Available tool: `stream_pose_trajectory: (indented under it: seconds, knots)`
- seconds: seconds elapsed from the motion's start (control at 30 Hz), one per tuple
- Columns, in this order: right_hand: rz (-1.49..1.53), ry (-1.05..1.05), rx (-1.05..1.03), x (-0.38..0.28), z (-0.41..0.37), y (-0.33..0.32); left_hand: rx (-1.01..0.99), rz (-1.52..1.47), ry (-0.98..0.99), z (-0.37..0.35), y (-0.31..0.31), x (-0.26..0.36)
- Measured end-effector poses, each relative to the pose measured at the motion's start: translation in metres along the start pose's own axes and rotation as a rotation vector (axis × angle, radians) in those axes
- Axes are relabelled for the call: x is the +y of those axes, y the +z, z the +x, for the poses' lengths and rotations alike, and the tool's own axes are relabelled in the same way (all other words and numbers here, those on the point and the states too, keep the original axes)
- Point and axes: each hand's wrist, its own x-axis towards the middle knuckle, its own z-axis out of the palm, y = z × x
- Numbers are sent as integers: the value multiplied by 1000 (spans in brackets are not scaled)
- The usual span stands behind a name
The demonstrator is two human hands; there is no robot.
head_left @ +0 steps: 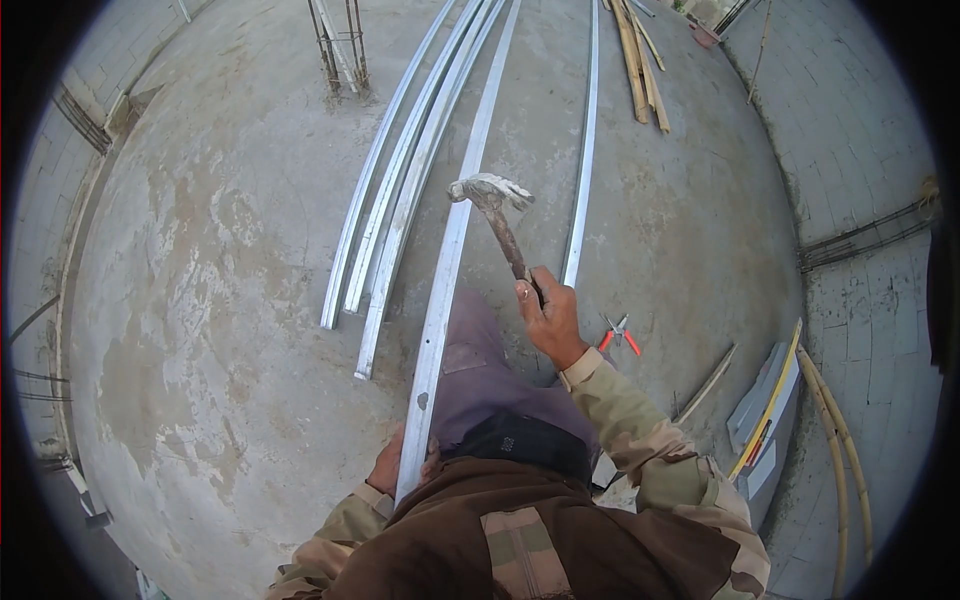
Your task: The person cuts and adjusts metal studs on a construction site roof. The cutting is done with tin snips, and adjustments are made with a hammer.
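Note:
My right hand [550,322] is closed round the handle of a claw hammer [488,193], whose pale, crusted head is raised over a long metal channel [449,262]. That channel runs from my lap away across the floor, with a hole and a dark spot near its close end. Low on the left, my left hand [391,461] wraps round the channel's near end, fingers on one side and thumb on the other. Red-handled pliers [619,336] lie on the floor to the right of my right hand.
Several metal channels [400,190] lie left of mine, and a single one [585,160] lies right. Wooden strips [637,70] rest at the far right. Rebar [340,45] rises from the concrete floor [210,300]. A yellow level [768,410] and bamboo poles [838,450] lean by the right wall.

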Motion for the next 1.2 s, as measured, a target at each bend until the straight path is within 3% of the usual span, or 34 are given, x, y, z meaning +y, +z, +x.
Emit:
stream_pose_trajectory:
  seconds: [0.17, 0.23, 0.37, 0.47, 0.6, 0.67, 0.7, 0.8, 0.97, 1.0, 1.07, 1.1, 1.17, 1.2]
  knots:
    - [133, 5, 68, 1, 7, -5, 26, 7, 26, 5, 6, 5]
    - [-7, -98, -26, 30, 0, 8, 59, 43, 19, 4, 9, 8]
    - [-115, -54, -97, 50, 4, 12, 58, 165, 66, 13, 5, 16]
    - [35, 60, 102, 35, -9, -7, 110, 32, 12, 5, 11, 7]
    - [-319, 203, 434, 102, -60, -60, 70, -51, 72, 4, 20, 22]
    - [-630, 497, 515, 152, -122, -89, 36, 457, 233, 4, 30, 36]
    - [-586, 653, 569, 156, -155, -100, 21, 476, 237, 2, 33, 44]
    - [-832, 1040, 644, 212, -278, -106, 62, 526, 206, -8, 56, 66]
    - [-934, 1523, 727, 252, -423, -68, 109, 719, 218, 21, 96, 103]
    - [-910, 1532, 737, 265, -443, -57, 105, 741, 250, 34, 106, 109]
    - [-693, 1804, 355, 290, -467, -48, 138, 839, 313, 60, 126, 123]
    - [-681, 1803, 367, 301, -462, -43, 128, 850, 316, 75, 134, 134]
    - [-954, 1442, 585, 290, -407, -47, 211, 1002, 370, 105, 150, 156]
    - [-703, 1333, 609, 276, -370, -60, 246, 1063, 412, 122, 161, 167]
